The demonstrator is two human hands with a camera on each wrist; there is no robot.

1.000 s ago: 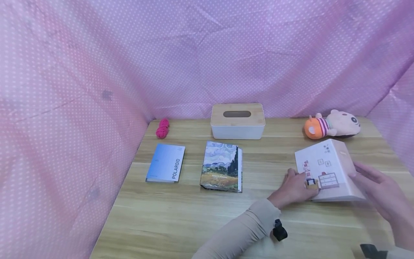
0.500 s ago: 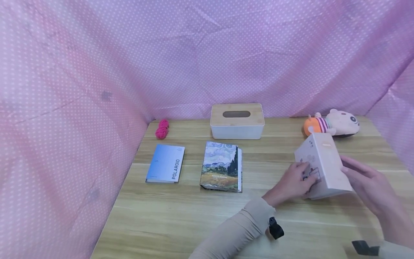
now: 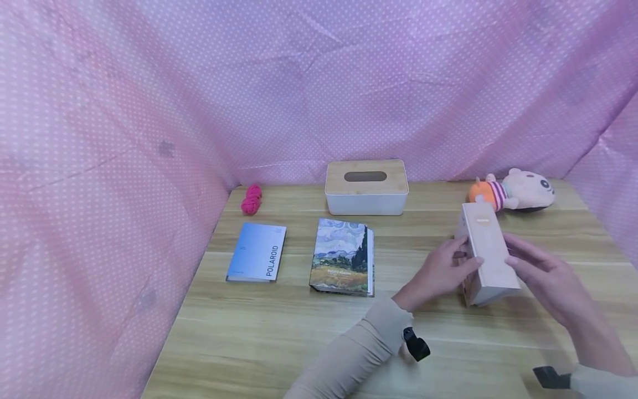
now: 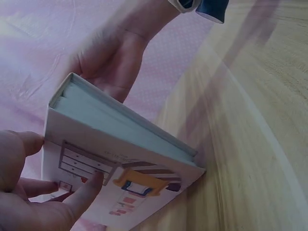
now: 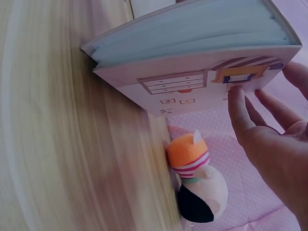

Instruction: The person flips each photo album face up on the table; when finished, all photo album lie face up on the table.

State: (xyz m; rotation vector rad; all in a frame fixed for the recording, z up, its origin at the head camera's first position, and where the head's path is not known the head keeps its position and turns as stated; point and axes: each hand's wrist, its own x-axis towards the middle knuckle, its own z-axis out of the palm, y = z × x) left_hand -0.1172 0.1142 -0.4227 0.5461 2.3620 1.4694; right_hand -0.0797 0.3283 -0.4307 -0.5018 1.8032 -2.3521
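I have the white album (image 3: 485, 260) stood up on its long edge on the right side of the bench (image 3: 279, 332), spine uppermost, its illustrated cover turned toward my left. It sits in front of the plush toy (image 3: 513, 191) and well apart from the other books. In the left wrist view the album (image 4: 120, 163) shows its page block and the little drawing of drawers on the cover; the right wrist view shows the same album (image 5: 202, 62) with the plush toy (image 5: 197, 187) lying beyond it.

My left hand (image 3: 441, 271) presses the cover with nearly straight fingers, thumb up at the top edge, so it steadies more than grips. My right hand (image 3: 540, 277) lies flat against the far cover, fingers extended. Between the two palms the album is held upright; neither hand curls round it.

I judge the step in hand to be tipping this album up on edge and holding it there. The next move, as I read it, calls for even pressure from both sides and a firm seat on the bottom edge, since it looks tall and narrow and could topple either way.

Further left lie the painted-cover photo album (image 3: 342, 256) and the blue Polaroid book (image 3: 256, 252), flat on the bench. Behind them stand the tissue box (image 3: 366, 187) and a pink coil of cord (image 3: 251, 198).
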